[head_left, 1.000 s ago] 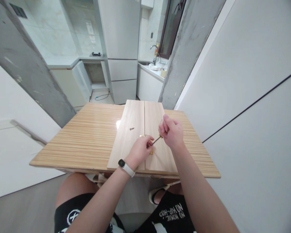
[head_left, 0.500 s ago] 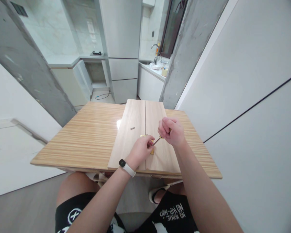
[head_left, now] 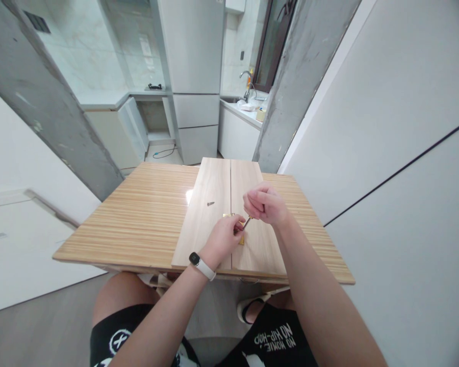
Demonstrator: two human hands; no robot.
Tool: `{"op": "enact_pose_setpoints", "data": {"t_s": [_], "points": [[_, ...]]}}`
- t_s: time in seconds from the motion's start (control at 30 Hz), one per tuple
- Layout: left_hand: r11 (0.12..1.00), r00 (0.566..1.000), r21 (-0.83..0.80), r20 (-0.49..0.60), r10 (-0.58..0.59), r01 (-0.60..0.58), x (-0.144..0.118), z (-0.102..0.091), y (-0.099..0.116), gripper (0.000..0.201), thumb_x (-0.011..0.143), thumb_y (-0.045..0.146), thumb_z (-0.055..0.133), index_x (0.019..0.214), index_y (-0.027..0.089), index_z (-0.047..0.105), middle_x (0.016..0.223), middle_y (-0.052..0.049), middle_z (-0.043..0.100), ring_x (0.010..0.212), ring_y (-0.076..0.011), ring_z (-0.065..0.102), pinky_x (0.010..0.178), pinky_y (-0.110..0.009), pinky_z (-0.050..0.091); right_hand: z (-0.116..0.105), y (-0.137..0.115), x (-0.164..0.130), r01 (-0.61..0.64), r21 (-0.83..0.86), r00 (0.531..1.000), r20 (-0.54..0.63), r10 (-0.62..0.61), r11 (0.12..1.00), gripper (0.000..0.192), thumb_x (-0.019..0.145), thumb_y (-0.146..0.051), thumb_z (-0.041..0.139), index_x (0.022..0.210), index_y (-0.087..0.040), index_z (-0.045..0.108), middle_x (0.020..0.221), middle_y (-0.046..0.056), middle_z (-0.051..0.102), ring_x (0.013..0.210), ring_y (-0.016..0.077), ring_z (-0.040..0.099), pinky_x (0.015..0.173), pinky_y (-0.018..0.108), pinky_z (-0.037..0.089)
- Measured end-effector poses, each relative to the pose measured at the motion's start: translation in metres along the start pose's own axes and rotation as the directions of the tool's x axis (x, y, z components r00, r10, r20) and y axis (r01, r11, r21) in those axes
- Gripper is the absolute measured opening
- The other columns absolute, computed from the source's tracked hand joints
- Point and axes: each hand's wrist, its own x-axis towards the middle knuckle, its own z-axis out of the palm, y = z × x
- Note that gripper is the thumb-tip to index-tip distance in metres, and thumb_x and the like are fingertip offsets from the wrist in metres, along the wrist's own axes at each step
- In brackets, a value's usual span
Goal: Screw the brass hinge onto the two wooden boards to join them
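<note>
Two pale wooden boards (head_left: 214, 204) are laid side by side, edges touching, on a striped wooden tabletop (head_left: 137, 219). A brass hinge (head_left: 240, 238) is seen across their seam, largely covered by the left hand (head_left: 224, 237), whose fingers are pressed down at the hinge; whether anything is gripped by it cannot be told. A white watch (head_left: 199, 263) is worn on the left wrist. The right hand (head_left: 263, 204) is clenched around the handle of a small screwdriver (head_left: 247, 222), the shaft of which is slanted down toward the hinge. One loose dark screw (head_left: 210, 203) is left on the left board, apart from both hands. No containers are present on the tabletop.
</note>
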Motion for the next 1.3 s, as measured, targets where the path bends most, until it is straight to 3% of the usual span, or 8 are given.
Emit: {"op": "enact_pose_setpoints", "data": {"t_s": [0.43,0.57,0.67,0.77,0.83,0.9,1.03,1.3], "points": [[1.000,1.000,-0.017,-0.003,0.015,-0.015,0.000,0.001,-0.002,0.028,0.081,0.001,0.069,0.103,0.019,0.072,0.091,-0.003,0.074,0.085,-0.0186,0.070,0.080,-0.031,0.054,-0.004,-0.001,0.004,-0.052,0.025,0.992,0.119,0.049,0.998,0.066,0.092,-0.052,0.072,0.043,-0.020,0.043,0.039,-0.002,0.046,0.034,0.0075,0.036,0.039,0.024,0.024],[1.000,1.000,-0.013,-0.002,0.019,-0.019,0.000,0.001,-0.002,0.028,0.082,0.001,0.069,0.103,0.019,0.072,0.092,-0.003,0.074,0.086,-0.0189,0.070,0.080,-0.031,0.053,0.002,0.001,0.005,-0.060,0.021,0.998,0.032,0.059,0.998,0.070,0.091,-0.056,0.073,0.042,-0.021,0.037,0.038,-0.004,0.042,0.034,0.0065,0.033,0.039,0.024,0.022],[1.000,1.000,0.004,-0.001,0.010,-0.010,0.000,0.001,-0.001,0.028,0.081,0.002,0.070,0.103,0.019,0.072,0.089,-0.003,0.074,0.085,-0.0191,0.069,0.079,-0.031,0.053,0.011,0.006,0.007,-0.046,-0.034,0.989,-0.139,0.041,0.998,0.070,0.093,-0.060,0.070,0.044,-0.021,0.037,0.039,-0.003,0.042,0.035,0.0066,0.032,0.040,0.026,0.020],[1.000,1.000,-0.001,-0.002,-0.001,0.001,0.000,0.001,0.000,0.029,0.081,0.002,0.069,0.104,0.019,0.072,0.089,-0.003,0.074,0.085,-0.0192,0.069,0.079,-0.030,0.053,0.023,0.010,0.008,0.011,-0.086,0.899,-0.435,-0.047,0.996,0.066,0.093,-0.057,0.069,0.047,-0.022,0.039,0.042,-0.003,0.043,0.036,0.0074,0.031,0.040,0.028,0.017],[1.000,1.000,-0.010,0.000,0.002,-0.002,0.000,0.001,0.000,0.029,0.081,0.002,0.068,0.104,0.019,0.072,0.090,-0.003,0.074,0.085,-0.0190,0.070,0.079,-0.030,0.053,0.030,0.012,0.007,0.068,-0.085,0.834,-0.542,-0.103,0.994,0.058,0.093,-0.054,0.067,0.051,-0.022,0.043,0.047,-0.003,0.044,0.040,0.0083,0.032,0.042,0.028,0.018],[1.000,1.000,-0.011,0.003,0.006,-0.006,0.000,0.000,-0.001,0.028,0.081,0.002,0.068,0.103,0.019,0.072,0.089,-0.003,0.074,0.083,-0.0188,0.069,0.079,-0.030,0.053,0.035,0.012,0.005,0.123,-0.052,0.830,-0.543,-0.131,0.991,0.046,0.093,-0.050,0.060,0.058,-0.021,0.050,0.056,-0.002,0.048,0.045,0.0098,0.034,0.044,0.028,0.022],[0.999,1.000,-0.048,0.007,-0.008,0.008,0.000,0.000,-0.002,0.028,0.082,0.003,0.068,0.105,0.019,0.072,0.088,-0.003,0.074,0.081,-0.0176,0.070,0.078,-0.029,0.053,0.033,0.012,-0.005,0.145,-0.010,0.874,-0.467,-0.133,0.989,0.025,0.088,-0.037,0.053,0.075,-0.021,0.065,0.067,0.002,0.055,0.058,0.0151,0.044,0.055,0.030,0.037],[0.998,1.000,-0.065,0.001,-0.001,0.001,-0.001,-0.001,-0.001,0.032,0.082,0.000,0.067,0.107,0.019,0.072,0.089,-0.002,0.074,0.083,-0.0175,0.069,0.080,-0.029,0.054,0.021,0.016,-0.025,0.099,-0.157,0.872,-0.462,-0.162,0.983,0.014,0.095,-0.035,0.070,0.096,-0.022,0.074,0.098,0.004,0.071,0.088,0.0173,0.064,0.085,0.032,0.052]]}}
